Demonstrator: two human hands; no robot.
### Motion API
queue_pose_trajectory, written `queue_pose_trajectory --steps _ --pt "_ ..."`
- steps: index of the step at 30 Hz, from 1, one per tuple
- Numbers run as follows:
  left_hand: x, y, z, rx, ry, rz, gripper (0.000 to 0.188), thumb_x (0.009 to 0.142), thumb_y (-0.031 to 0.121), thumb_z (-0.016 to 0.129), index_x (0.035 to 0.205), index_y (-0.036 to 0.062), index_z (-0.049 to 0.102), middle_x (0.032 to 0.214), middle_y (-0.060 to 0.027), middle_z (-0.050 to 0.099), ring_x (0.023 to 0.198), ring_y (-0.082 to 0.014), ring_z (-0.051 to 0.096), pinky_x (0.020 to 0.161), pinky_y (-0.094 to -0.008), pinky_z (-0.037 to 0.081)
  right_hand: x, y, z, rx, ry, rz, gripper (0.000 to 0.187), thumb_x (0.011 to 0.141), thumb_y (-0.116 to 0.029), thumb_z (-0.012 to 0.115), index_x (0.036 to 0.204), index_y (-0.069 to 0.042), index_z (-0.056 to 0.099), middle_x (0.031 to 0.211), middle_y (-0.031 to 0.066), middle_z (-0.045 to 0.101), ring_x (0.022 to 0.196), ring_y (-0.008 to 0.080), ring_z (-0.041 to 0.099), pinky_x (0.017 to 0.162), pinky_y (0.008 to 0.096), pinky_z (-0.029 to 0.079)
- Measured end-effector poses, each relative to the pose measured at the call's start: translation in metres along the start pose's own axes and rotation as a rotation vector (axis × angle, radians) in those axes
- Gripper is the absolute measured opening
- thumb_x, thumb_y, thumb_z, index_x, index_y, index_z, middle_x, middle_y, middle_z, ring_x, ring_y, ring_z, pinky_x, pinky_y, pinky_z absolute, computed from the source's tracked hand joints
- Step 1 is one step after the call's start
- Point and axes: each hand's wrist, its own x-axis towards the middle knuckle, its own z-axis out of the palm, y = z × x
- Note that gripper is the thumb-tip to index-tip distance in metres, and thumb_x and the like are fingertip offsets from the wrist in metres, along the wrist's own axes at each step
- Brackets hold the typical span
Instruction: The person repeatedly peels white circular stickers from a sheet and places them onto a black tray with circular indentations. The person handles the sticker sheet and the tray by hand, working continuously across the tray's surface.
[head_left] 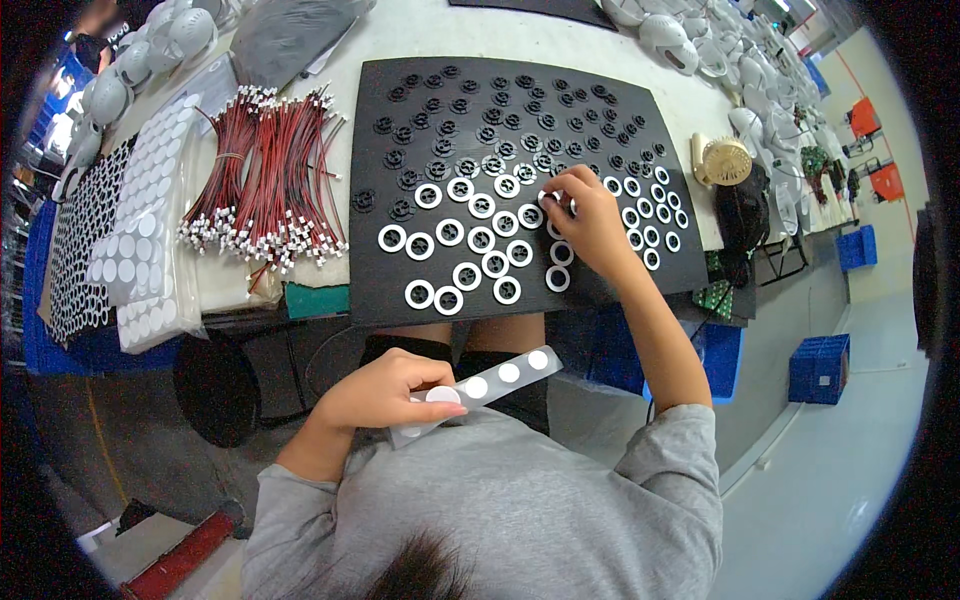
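My left hand [395, 390] is closed on a translucent backing strip [523, 369] with a row of round white stickers, held in front of my body below the table edge. Thumb and fingers grip the strip near one large white disc. On the black board [376, 300], my right hand [588, 215] is pinched at a white ring [545, 197] on one of the round parts; the fingertips partly hide it. Small round black parts [403, 134] cover the board's far half. Nearer to me, several parts carry white rings [450, 243] around their dark centres.
Left of the board lie bundles of red and black wires [265, 170] with white connectors, and sheets of white round stickers [140, 240]. A small beige fan [725, 161] stands at the right. White domed housings [668, 45] line the back; a blue crate [818, 370] is on the floor.
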Motion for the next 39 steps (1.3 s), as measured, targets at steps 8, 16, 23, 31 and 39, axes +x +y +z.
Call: queue_pose_trajectory --steps 8,16,23,31,39 --pt "0.008 0.007 0.000 0.044 0.115 -0.017 0.021 0.071 0.015 0.060 0.084 -0.0006 0.054 0.072 -0.0107 0.059 0.064 -0.0181 0.058 0.058 -0.0281 0.043 -0.048 -0.108 -0.021 0.183 -0.524 -0.415 0.024 0.065 -0.011 0.065 0.085 -0.003 0.055 0.076 0.0082 0.051 0.068 0.0225 0.052 0.061 0.0306 0.043" --pt "0.009 0.005 0.002 -0.059 0.176 -0.044 0.017 0.073 0.013 0.061 0.079 -0.0017 0.058 0.065 -0.0076 0.057 0.057 -0.0106 0.051 0.053 -0.0244 0.040 -0.064 -0.108 -0.004 0.088 -0.528 -0.424 0.013 0.067 -0.010 0.052 0.078 -0.003 0.049 0.073 0.0098 0.048 0.069 0.0251 0.053 0.063 0.0349 0.044" --pt "0.000 0.002 -0.001 -0.431 0.263 -0.205 0.012 0.079 0.011 0.057 0.077 -0.0009 0.058 0.065 0.0037 0.054 0.059 -0.0015 0.044 0.050 -0.0170 0.036 -0.060 -0.106 -0.008 -0.006 -0.400 -0.543 0.012 0.066 -0.010 0.051 0.076 -0.004 0.049 0.073 0.0081 0.046 0.069 0.0237 0.050 0.060 0.0319 0.041" --pt "-0.012 -0.015 -0.006 -0.486 0.438 -0.147 0.015 0.081 0.012 0.056 0.074 -0.0012 0.057 0.065 0.0028 0.054 0.058 -0.0016 0.045 0.050 -0.0161 0.036 -0.039 -0.087 -0.046 0.244 -0.350 -0.281 0.008 0.068 -0.004 0.058 0.072 -0.004 0.050 0.072 0.0048 0.046 0.065 0.0189 0.045 0.059 0.0288 0.037" --pt "-0.019 -0.021 -0.005 -0.543 0.357 -0.097 0.016 0.081 0.014 0.056 0.073 -0.0010 0.056 0.066 0.0024 0.054 0.059 -0.0018 0.046 0.050 -0.0163 0.036 0.010 0.053 -0.048 0.079 -0.048 0.353 0.016 0.072 -0.012 0.059 0.075 0.003 0.057 0.066 0.0086 0.057 0.059 0.0129 0.052 0.055 0.0253 0.041"
